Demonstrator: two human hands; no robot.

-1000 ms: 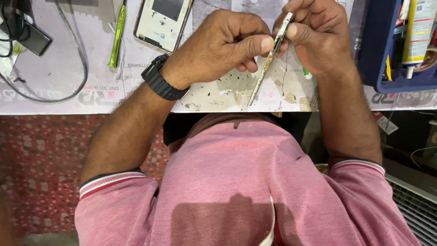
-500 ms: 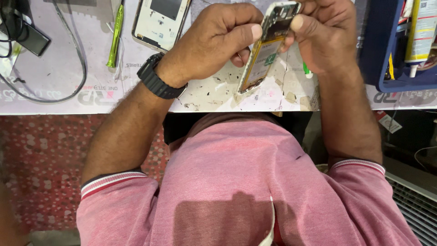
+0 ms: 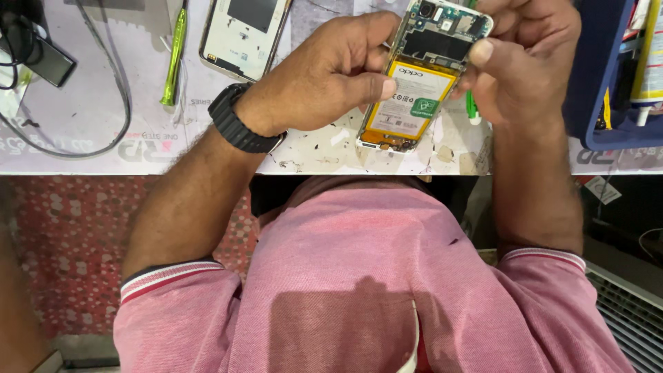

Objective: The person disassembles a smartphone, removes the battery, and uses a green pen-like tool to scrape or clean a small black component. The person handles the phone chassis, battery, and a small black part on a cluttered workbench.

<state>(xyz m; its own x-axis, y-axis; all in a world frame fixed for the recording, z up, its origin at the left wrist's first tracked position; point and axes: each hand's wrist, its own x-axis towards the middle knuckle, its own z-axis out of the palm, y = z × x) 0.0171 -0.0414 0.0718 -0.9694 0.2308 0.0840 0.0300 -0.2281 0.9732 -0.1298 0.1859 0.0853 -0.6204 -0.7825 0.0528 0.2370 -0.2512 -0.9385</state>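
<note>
I grip the opened smartphone (image 3: 421,83), yellow battery exposed, between my left hand (image 3: 331,76) and right hand (image 3: 525,62) above the workbench (image 3: 90,117).

White workbench (image 3: 90,131), phone back cover (image 3: 242,34), green pry tool (image 3: 174,55), black cable (image 3: 103,110)

**A:** what's the person wearing?

**B:** pink polo, short sleeves, white and red striped bands at the cuffs. chunky black wristwatch (image 3: 238,128) on the left wrist, right wrist is bare. left hand (image 3: 324,76) and right hand (image 3: 525,62) ungloved.
</note>
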